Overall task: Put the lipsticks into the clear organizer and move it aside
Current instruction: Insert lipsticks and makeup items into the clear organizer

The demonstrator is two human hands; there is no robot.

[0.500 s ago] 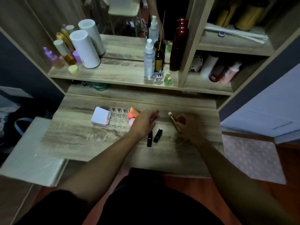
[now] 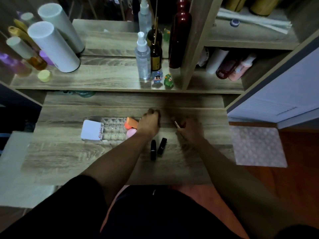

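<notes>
The clear organizer (image 2: 114, 129) lies on the wooden table (image 2: 69, 157), with a white pad (image 2: 91, 130) on its left part and an orange sponge (image 2: 132, 122) and a pink sponge (image 2: 131, 133) at its right end. My left hand (image 2: 150, 123) rests at that right end with its fingers curled; nothing shows inside them. My right hand (image 2: 189, 131) grips a slim gold lipstick (image 2: 176, 124), tilted with its tip pointing up and left. Two black lipsticks (image 2: 153, 149) (image 2: 162, 145) lie side by side on the table between my forearms.
A raised shelf (image 2: 103, 78) behind the table carries white cylinders (image 2: 53, 47), a spray bottle (image 2: 143, 56), a dark red bottle (image 2: 179, 31) and small figurines (image 2: 168, 81). A cubby to the right holds more bottles (image 2: 229, 66). A white surface (image 2: 15, 169) sits to the left.
My left hand's fingers have curled in from pointing right and now bunch at the organizer's right end. My right hand still holds the gold lipstick, shifted slightly left.
</notes>
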